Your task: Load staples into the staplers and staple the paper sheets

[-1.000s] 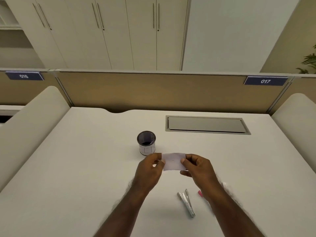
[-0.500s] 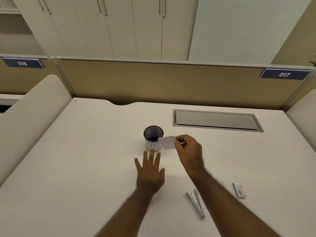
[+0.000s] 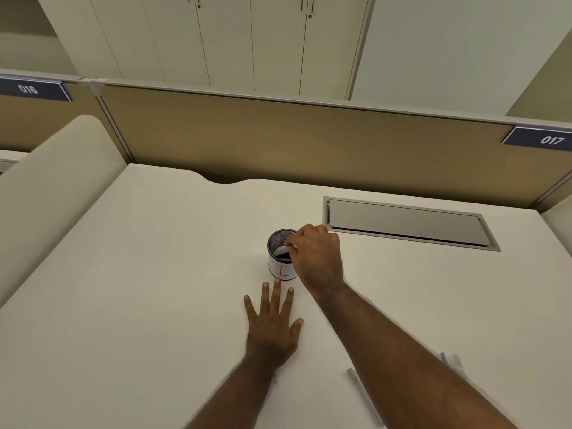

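Left hand: we see our left hand (image 3: 272, 328) lying flat on the cream desk top (image 3: 139, 289), fingers spread, grasping nothing, just near of the cup.
Cup: the round dark mesh pen cup (image 3: 280, 253) stands mid-desk.
Paper: the small white paper slip (image 3: 281, 251) sits tilted in the cup's mouth.
Right hand: our right hand (image 3: 317, 258) pinches that slip over the rim.
Stapler: the slim silver stapler (image 3: 363, 394) lies near right, partly behind our forearm.

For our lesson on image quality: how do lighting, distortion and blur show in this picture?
Head view: soft, even light, only faint shadows under the left hand; wide-angle bend curves the partition; stapler at the lower edge looks smeared; paper in the cup stays readable.
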`<state>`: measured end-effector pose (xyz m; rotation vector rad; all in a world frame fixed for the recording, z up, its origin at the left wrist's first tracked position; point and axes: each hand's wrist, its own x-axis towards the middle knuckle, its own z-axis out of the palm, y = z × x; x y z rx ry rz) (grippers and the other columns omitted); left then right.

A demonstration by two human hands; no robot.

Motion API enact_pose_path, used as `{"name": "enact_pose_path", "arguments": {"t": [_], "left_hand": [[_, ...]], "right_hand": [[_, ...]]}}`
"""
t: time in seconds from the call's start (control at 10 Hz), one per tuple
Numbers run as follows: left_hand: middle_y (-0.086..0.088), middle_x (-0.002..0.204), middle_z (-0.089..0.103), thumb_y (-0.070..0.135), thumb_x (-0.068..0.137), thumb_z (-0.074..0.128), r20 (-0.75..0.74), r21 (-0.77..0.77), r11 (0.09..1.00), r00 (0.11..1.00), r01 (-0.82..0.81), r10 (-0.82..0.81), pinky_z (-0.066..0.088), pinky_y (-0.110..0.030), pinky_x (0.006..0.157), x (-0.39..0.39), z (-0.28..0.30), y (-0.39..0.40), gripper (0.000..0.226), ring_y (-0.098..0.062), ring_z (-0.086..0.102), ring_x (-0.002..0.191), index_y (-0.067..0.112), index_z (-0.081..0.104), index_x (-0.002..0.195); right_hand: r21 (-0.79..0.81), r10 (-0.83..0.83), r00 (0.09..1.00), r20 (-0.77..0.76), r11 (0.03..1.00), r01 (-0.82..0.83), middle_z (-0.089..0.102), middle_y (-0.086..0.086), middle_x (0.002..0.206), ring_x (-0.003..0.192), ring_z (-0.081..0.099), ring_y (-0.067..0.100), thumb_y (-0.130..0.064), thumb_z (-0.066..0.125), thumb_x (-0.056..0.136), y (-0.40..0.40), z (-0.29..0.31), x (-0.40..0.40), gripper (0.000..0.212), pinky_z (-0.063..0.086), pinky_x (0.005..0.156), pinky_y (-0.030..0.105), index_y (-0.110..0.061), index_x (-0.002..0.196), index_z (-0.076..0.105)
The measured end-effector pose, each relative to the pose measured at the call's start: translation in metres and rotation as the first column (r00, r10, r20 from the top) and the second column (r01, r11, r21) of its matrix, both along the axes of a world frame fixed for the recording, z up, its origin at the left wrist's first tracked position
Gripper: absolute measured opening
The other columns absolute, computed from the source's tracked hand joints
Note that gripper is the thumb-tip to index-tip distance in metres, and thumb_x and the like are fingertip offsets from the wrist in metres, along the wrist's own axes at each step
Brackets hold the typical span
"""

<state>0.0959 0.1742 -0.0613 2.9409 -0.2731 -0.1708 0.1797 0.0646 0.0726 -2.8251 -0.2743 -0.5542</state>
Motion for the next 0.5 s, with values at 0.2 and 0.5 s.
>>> {"name": "enact_pose_path", "arguments": {"t": [0.2,0.5], "left_hand": [[-0.008,0.159,0.024,0.058,0.094,0.034,0.035,-0.013,1.000,0.999,0.007,-0.007,0.018,-0.070,0.109,0.000,-0.008,0.000,0.066,-0.034,0.020,0.147,0.024,0.029,0.151],[-0.010,0.157,0.030,0.055,0.097,0.016,0.070,-0.021,1.000,0.998,-0.002,0.003,0.019,-0.069,0.107,0.001,-0.016,0.001,0.064,-0.035,0.027,0.145,0.022,0.036,0.149]], "right_hand": [[-0.134,0.006,0.997,-0.071,0.991,-0.016,0.068,0.001,0.095,0.089,0.058,0.024,-0.033,0.062,0.088,0.003,-0.020,0.008,0.017,0.042,0.073,0.038,-0.025,0.090,0.076],[0.063,-0.051,0.997,-0.066,0.996,0.055,0.067,-0.003,0.110,0.099,0.060,0.021,-0.027,0.056,0.087,-0.022,-0.020,-0.024,0.023,0.045,0.078,0.038,-0.026,0.105,0.070]]}}
